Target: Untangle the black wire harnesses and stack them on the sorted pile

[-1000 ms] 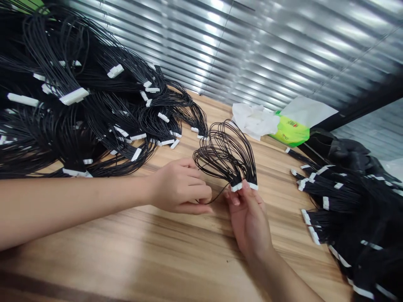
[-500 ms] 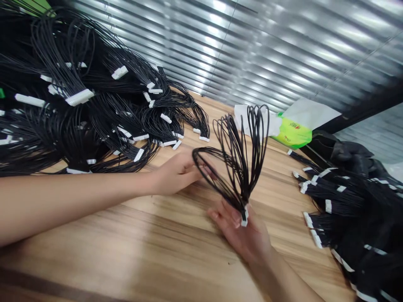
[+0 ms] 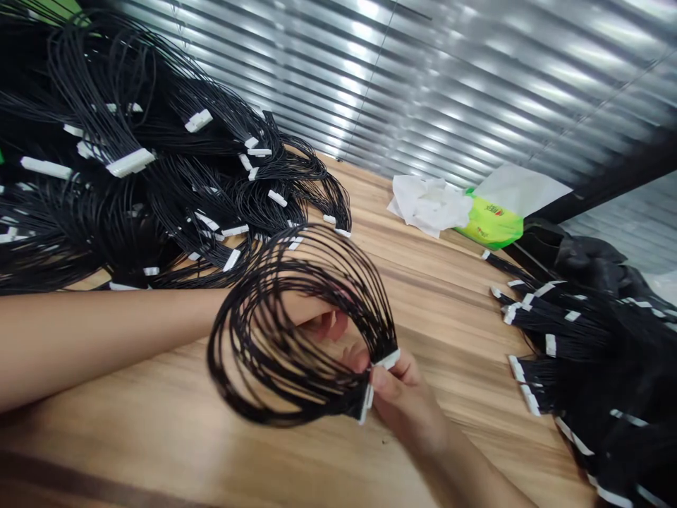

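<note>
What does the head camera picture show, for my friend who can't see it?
A right hand holds a looped bundle of thin black wires by its white plastic connectors, the left hand partly behind the loops. One black-wire heap lies left, another right; below is a striped brown wooden table.

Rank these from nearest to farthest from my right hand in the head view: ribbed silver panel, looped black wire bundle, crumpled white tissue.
1. Looped black wire bundle: held by your right hand, extending left.
2. Crumpled white tissue: beyond the hand, slightly right.
3. Ribbed silver panel: at the back, behind the tissue.
</note>
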Tool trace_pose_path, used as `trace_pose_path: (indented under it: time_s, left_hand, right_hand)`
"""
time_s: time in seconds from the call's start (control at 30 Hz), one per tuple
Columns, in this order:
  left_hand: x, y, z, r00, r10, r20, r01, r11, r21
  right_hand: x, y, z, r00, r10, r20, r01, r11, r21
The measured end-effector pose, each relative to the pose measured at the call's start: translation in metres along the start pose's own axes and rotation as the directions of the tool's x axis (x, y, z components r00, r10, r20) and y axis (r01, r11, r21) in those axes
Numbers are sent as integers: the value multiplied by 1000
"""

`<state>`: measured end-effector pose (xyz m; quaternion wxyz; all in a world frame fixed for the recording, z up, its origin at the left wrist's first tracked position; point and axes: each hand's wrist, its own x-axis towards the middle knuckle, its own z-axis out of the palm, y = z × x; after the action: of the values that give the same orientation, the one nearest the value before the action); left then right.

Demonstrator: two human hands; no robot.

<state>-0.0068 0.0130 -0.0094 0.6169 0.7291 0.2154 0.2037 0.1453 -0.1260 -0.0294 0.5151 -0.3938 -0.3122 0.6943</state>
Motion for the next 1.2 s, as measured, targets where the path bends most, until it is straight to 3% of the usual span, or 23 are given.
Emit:
trace_pose_path:
  time_s: [0.1,0.2,0.3,0.5,0.67,0.77,1.0,1.2]
  left_hand:
    - [3,0,-1,976,-37,213,66,989,-131]
    - [11,-3,-3,980,-36,196,79,973,-218]
    - [17,-9,-4,991,-35,130,70,959,-276]
    - [14,-9,-7,992,34,124,11,939,-344]
    - [9,-8,-10,974,209,85,-156,896,-415]
    - [7,-8,-10,956,273,103,-194,858,-476]
    - [9,1,-6,993,107,-53,-118,941,-316]
    - [10,5,-7,998,26,-58,-38,973,-229]
  right_hand:
    - [3,5,-1,985,-56,-161,59,998,14]
    - [8,3,3,944,-136,-302,147,989,14]
    - [14,-4,7,915,-170,-366,225,968,112]
    - [17,-14,6,945,-112,-307,226,904,364]
    - [17,-12,6,952,-111,-285,216,905,368]
    - [18,-12,5,945,-94,-314,212,907,365]
    - [20,-13,7,910,-84,-407,202,945,257]
    - [21,-15,7,898,-87,-431,233,926,298]
